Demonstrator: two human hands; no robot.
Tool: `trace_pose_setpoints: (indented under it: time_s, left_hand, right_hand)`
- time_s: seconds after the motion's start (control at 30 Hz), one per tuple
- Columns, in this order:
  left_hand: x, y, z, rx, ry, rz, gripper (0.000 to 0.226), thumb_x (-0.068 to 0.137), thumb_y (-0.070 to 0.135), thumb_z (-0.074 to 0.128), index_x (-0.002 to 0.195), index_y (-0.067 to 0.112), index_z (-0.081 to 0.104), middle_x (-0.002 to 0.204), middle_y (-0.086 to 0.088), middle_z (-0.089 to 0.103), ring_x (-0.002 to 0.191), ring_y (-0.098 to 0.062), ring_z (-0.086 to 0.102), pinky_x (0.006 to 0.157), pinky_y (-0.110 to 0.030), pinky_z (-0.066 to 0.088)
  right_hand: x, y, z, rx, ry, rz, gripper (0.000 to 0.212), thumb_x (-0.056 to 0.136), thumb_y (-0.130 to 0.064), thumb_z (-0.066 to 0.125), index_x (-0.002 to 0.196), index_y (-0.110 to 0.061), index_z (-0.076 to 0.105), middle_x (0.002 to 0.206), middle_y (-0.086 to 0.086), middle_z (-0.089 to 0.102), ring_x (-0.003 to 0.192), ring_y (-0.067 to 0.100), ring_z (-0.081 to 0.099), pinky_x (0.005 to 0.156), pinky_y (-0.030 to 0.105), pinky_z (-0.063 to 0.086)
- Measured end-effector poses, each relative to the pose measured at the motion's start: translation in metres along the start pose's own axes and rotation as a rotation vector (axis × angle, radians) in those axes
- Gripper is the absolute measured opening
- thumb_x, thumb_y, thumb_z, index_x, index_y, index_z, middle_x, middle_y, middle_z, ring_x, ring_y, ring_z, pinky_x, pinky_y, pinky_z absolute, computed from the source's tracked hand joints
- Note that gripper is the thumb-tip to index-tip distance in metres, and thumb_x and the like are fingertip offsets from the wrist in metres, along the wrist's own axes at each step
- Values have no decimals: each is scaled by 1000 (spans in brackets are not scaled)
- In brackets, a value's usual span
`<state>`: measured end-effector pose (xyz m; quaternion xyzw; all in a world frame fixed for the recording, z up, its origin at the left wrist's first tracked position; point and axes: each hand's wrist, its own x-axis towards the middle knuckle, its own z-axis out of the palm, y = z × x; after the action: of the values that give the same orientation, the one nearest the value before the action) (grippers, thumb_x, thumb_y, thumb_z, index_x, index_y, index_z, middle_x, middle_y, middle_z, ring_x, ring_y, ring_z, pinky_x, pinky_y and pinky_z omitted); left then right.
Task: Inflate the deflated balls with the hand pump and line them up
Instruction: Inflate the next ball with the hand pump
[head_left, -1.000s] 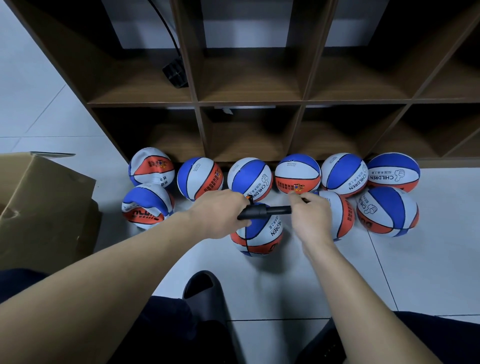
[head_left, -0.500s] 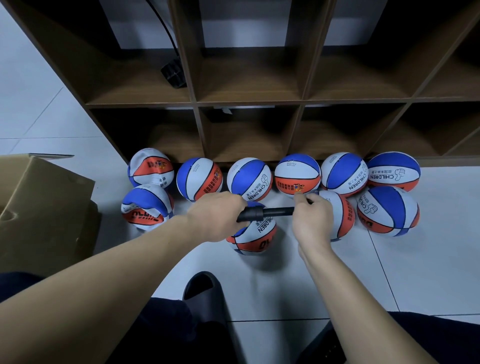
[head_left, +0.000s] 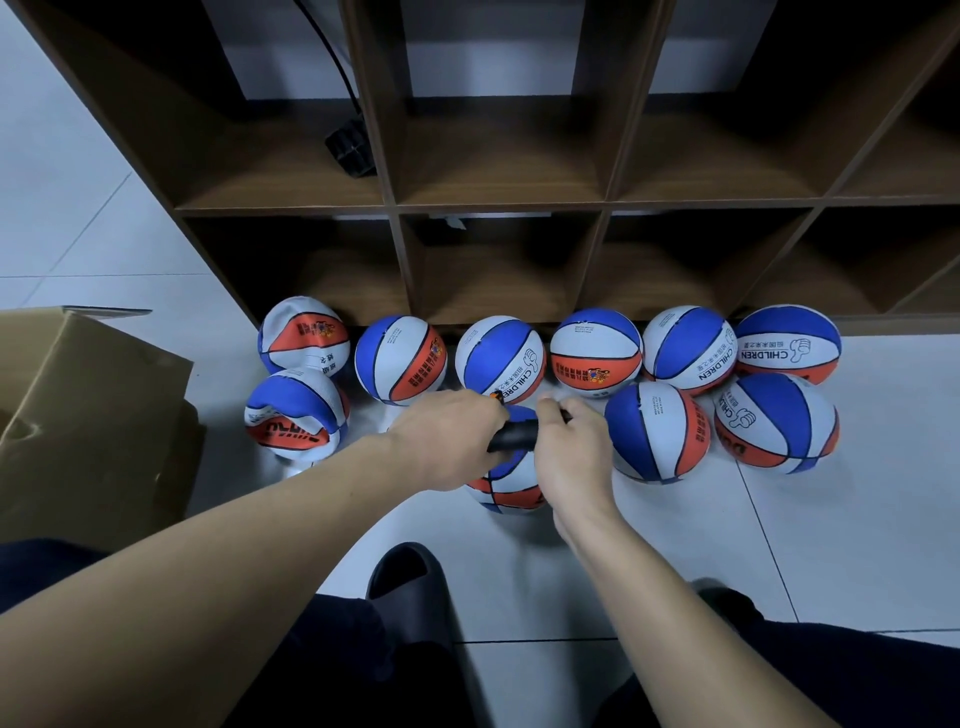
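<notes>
A black hand pump (head_left: 517, 435) lies sideways over a blue, white and orange ball (head_left: 511, 480) on the floor. My left hand (head_left: 447, 444) grips the pump's body on the left. My right hand (head_left: 574, 449) grips its handle end, close against the left hand, so only a short black piece shows between them. Several more balls stand in a row along the shelf base, such as the middle ball (head_left: 500, 359). Two round balls (head_left: 657, 438) (head_left: 777, 422) sit to the right. A dented ball (head_left: 297, 413) sits at the left front, with another crumpled ball (head_left: 304, 338) behind it.
A dark wooden cubby shelf (head_left: 498, 205) rises behind the balls, with a black plug and cable (head_left: 350, 148) in one cubby. A cardboard box (head_left: 88, 415) stands at the left. My black slipper (head_left: 410, 587) and dark trouser legs fill the bottom. White floor tiles (head_left: 831, 545) lie at the right.
My right hand has pushed the pump handle leftward toward my left hand, shortening the visible pump. The ball under the pump has shifted slightly.
</notes>
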<state>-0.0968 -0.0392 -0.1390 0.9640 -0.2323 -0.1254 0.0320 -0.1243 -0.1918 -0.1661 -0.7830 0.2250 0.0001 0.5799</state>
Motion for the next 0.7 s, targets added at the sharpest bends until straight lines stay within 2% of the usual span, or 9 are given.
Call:
trace_pose_setpoints:
  time_s: [0.17,0.23,0.37,0.47,0.57,0.7]
  left_hand:
    - [1,-5,0,-48,-16,-5,23,101,49,66,95,27,63,75,5,61,67,-15,58,54,-30,35]
    - [2,-8,0,-68,-19,-7,23,100,50,67,94,28,64,77,5,62,68,-15,59,55,-31,39]
    - [1,-19,-1,-80,-68,-25,24,98,47,69,87,28,60,72,6,59,67,-13,56,60,-34,49]
    - [1,-27,-5,-108,-86,-45,27,98,46,70,82,29,57,71,5,59,67,-16,59,58,-31,45]
    - [2,-25,-4,-80,-53,-52,24,100,46,68,86,29,61,73,5,60,67,-13,57,57,-30,44]
    - [-2,-22,-1,-59,-29,-56,19,101,44,66,91,29,63,75,5,60,69,-14,58,58,-31,44]
  right_hand:
    - [13,-2,-17,-18,-23,-3,42,103,-32,63,67,-14,51,56,-6,47,56,17,42,56,31,37]
    - [25,-2,-31,-31,1,3,41,101,-31,66,65,-13,54,52,-8,44,54,16,38,50,27,34]
    - [50,4,-62,32,98,93,48,98,-31,73,60,-15,47,46,-8,37,57,24,35,57,32,30]
    - [55,4,-71,97,119,107,45,99,-25,73,65,-12,46,45,-9,33,44,15,28,54,30,25]
    - [52,3,-64,76,177,68,43,100,-27,70,64,-17,48,47,-12,31,50,14,28,58,33,28]
    - [42,7,-46,33,186,60,47,98,-31,62,56,-20,43,46,-10,36,59,25,36,61,39,35]
